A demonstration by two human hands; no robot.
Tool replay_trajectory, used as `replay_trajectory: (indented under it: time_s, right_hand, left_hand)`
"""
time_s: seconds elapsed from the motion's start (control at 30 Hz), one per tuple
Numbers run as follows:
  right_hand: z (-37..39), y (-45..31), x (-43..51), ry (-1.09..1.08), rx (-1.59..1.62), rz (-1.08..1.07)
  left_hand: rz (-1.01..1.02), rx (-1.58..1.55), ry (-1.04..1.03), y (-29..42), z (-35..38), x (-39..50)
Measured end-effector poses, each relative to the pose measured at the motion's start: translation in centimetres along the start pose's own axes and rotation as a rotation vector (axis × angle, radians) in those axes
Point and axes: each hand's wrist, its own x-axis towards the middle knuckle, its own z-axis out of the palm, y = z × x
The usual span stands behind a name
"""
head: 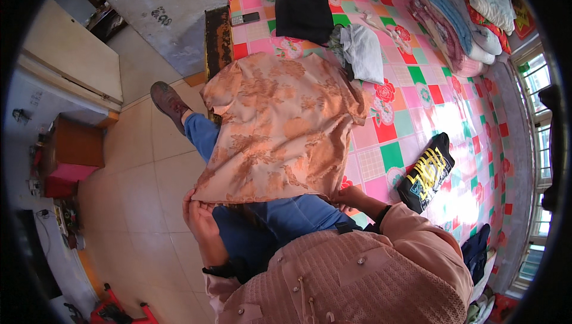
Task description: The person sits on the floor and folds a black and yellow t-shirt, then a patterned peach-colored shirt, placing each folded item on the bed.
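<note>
A short-sleeved shirt (286,123) in peach fabric with orange leaf-like patterns lies spread across the bed's edge and my lap. My left hand (199,217) pinches its left hem corner between thumb and fingers. At the other end of the hem, my right hand (351,198) grips the right corner. The hem runs nearly straight between both hands. Wrinkles cross the lower right part of the shirt, and its collar end points away from me. Beneath the hem show my legs in blue jeans (290,217).
The bed has a checked, flowered plastic cover (402,114). On it lie a folded black cloth (304,16), a striped folded garment (364,51), a mobile phone (245,19), a black printed folded garment (426,172) and stacked quilts (464,29). A wooden cabinet (80,141) stands left on the tiled floor (134,190).
</note>
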Motion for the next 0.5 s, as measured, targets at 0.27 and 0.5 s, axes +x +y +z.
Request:
replay_trajectory:
  time_s: [0.27,0.5]
  right_hand:
    - [-10.9,-1.6,-5.0,0.304,1.404,-0.426]
    - [-4.9,4.9,-13.6,0.026,1.135,-0.116]
  left_hand:
    - [0.148,-0.029,-0.083,3.5,1.9,2.9]
    - [0.149,0.035,-0.061,2.0,1.4,0.9]
